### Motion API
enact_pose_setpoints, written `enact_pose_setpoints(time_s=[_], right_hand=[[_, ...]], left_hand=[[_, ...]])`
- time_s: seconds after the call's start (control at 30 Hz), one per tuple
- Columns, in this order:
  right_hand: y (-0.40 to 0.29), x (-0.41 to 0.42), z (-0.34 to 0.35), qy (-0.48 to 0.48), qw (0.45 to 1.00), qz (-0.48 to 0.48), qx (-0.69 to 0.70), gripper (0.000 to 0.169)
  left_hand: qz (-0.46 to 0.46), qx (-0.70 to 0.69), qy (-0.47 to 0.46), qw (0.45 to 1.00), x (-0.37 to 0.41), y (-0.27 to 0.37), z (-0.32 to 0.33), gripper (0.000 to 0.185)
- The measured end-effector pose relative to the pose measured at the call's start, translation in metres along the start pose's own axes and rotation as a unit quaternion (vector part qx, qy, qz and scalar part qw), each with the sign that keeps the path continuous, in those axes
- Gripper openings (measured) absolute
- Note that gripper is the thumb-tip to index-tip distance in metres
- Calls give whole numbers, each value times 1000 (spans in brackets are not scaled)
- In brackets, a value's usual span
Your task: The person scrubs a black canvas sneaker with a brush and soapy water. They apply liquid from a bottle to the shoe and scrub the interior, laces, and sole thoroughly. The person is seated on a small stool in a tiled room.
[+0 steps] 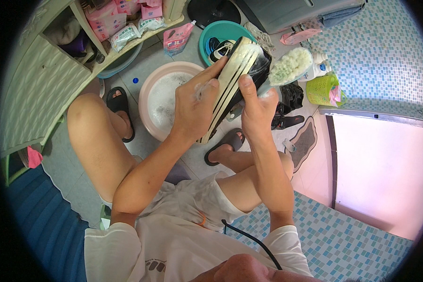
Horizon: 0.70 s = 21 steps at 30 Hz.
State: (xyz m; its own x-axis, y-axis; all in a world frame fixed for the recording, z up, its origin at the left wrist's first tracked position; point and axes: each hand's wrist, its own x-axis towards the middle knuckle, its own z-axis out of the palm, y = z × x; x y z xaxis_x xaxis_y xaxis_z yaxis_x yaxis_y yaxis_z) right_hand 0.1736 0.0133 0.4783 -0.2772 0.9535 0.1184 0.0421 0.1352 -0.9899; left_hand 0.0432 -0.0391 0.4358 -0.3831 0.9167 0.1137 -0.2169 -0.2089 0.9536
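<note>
A black canvas sneaker (pixel 262 67) with a cream striped rubber sole (pixel 232 77) is raised over the floor, its side turned up, white foam at one end. My left hand (pixel 197 102) grips it along the sole, with suds on the back of the hand. In my right hand (pixel 257 102) is a scrub brush (pixel 292 66), its pale bristles facing up; the handle is mostly hidden. My right thumb lies against the sneaker's side. Below and to the left stands a pink basin (pixel 145 102) of foamy water.
Behind the sneaker, a teal basin (pixel 203 35) holds shoes. A pink pouch (pixel 178 38) stands on the tiles near a cabinet (pixel 53 74). At right are white bottles (pixel 319 68), a green basket (pixel 317 92), dark shoes (pixel 287 121) and a mat (pixel 305 139).
</note>
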Motion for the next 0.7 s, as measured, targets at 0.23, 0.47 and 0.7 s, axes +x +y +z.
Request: enact_pose_setpoints(time_s=[0.23, 0.47, 0.7], right_hand=[[1, 1, -2, -7, 1000, 0, -8, 38], [1, 0, -1, -1, 1000, 8, 5, 38], [0, 1, 1, 14, 1000, -2, 8, 28]], left_hand=[[-14, -16, -1, 1000, 0, 0, 0, 52], [-15, -25, 2, 1000, 1, 1, 2, 56], [-5, -19, -5, 1000, 0, 2, 0, 57]])
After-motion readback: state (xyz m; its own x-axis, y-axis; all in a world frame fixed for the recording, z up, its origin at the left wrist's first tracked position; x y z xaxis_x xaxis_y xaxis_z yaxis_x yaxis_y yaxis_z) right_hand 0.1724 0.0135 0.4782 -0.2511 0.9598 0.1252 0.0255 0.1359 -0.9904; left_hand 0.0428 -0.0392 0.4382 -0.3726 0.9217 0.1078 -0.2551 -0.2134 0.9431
